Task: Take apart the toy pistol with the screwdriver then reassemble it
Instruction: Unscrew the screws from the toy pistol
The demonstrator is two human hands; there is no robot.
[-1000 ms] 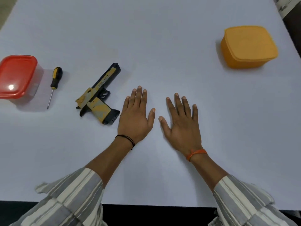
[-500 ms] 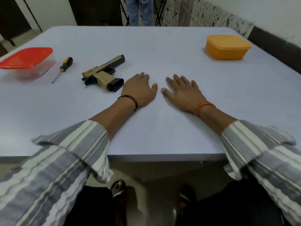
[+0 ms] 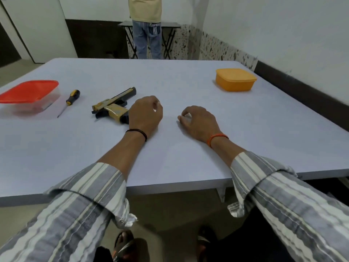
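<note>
1. Two hands up, nothing held; layout left to right, clock positions taken from the table (image 3: 170,82) centre.
2. Red-lidded container (image 3: 30,95) at 9 o'clock, hard against the left edge of the table and cut by the frame. Clear body, red lid on.
3. Screwdriver (image 3: 69,102) just right of it, lying flat, untouched. Yellow-black handle points to 12, tip to 6. Small gap to the container, wider gap to the pistol.
4. Toy pistol (image 3: 111,105) at about 8 o'clock, flat on its side, in one piece. Barrel runs toward 2, gold grip toward 5. Butt end of the grip sits partly behind the left hand; contact cannot be told.
5. Left hand (image 3: 145,115) near centre, lifted, fingers curled loosely inward, gripping nothing. Black band on the wrist.
6. Right hand (image 3: 198,120) just right of it, apart from it, fingers curled loose, fingertips (image 3: 180,118) down near the tabletop, gripping nothing. Orange band on the wrist.
7. Orange container (image 3: 236,79) at 2 o'clock, lid on, close to the far-right corner, well apart from both hands.
8. Bare surface spans the far half, from 10 to 1, and the strip between the forearms and the near edge at 6.
9. Past the far edge at 12, a person stands by a small folding table.
</note>
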